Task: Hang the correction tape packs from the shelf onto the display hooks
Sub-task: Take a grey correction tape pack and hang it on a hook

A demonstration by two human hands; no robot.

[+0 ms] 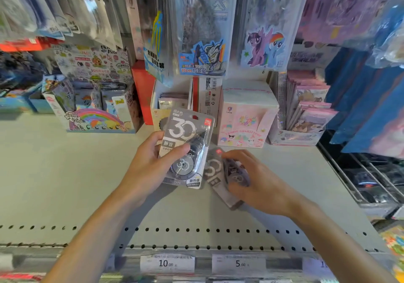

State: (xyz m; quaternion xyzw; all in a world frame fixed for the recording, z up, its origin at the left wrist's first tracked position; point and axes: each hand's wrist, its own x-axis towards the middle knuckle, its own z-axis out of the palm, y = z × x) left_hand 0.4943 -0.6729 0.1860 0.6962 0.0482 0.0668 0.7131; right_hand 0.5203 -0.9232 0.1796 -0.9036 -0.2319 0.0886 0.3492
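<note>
1. One correction tape pack [187, 147] is up off the shelf, tilted a bit, with a big "30" on its grey card. The left hand [150, 164] holds it, thumb across the front and fingers behind, so that grip is closed on the pack.
2. A second correction tape pack [220, 178] lies flat on the shelf [54, 173], just beside the first one and to its right. The right hand [255, 182] is on top of it, with fingers curled over its far edge and thumb at the near side, so this grip is closed around the pack too.
3. Both arms reach in from the bottom of the view, over the front edge of the shelf with its rows of small holes.
4. Two price tags sit on the front rail, one reading 10.00 [167, 263] and one reading 5.00 [239, 263].
5. Behind the hands stand boxes at the back of the shelf: a rainbow pony box [96, 116] on the left, a red box [144, 90], and a pink box [247, 116] with little cartoon animals.
6. Above them hang ruler packs, one with a blue hero [204, 57] and one with purple ponies [263, 49]. They hang low, right over the boxes.
7. Pink notebooks [306, 103] stand in a tray on the right.
</note>
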